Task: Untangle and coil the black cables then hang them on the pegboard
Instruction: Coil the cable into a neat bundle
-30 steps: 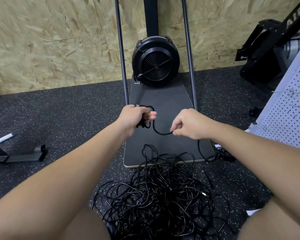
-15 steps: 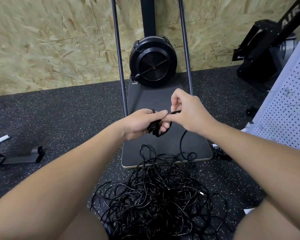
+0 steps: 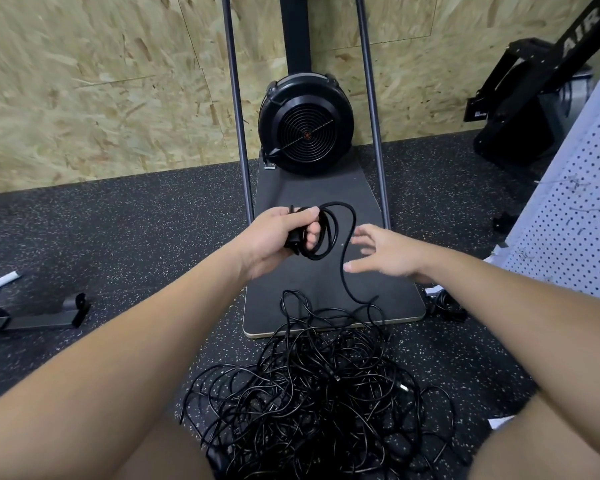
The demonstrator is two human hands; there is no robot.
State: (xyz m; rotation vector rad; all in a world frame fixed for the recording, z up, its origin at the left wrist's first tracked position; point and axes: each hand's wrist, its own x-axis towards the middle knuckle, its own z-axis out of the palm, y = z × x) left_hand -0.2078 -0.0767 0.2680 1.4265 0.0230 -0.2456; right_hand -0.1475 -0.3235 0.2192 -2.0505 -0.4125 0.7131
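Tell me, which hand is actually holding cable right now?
The left hand: its fingers curl round a small coil of black cable. The right hand is spread open beside the trailing strand.

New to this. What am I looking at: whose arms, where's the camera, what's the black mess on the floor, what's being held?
There is no robot here. A person wears a wide-angle camera on the head, looking forward and down, so both bare arms reach into the picture from below. The left hand grips a small coil of black cable. A strand runs from it down into the tangled pile of black cables on the speckled rubber floor. The right hand is open, fingers spread, beside that strand and holding nothing. The white pegboard stands at the right edge. Ahead is a black fan unit on a flat board, against a chipboard wall.
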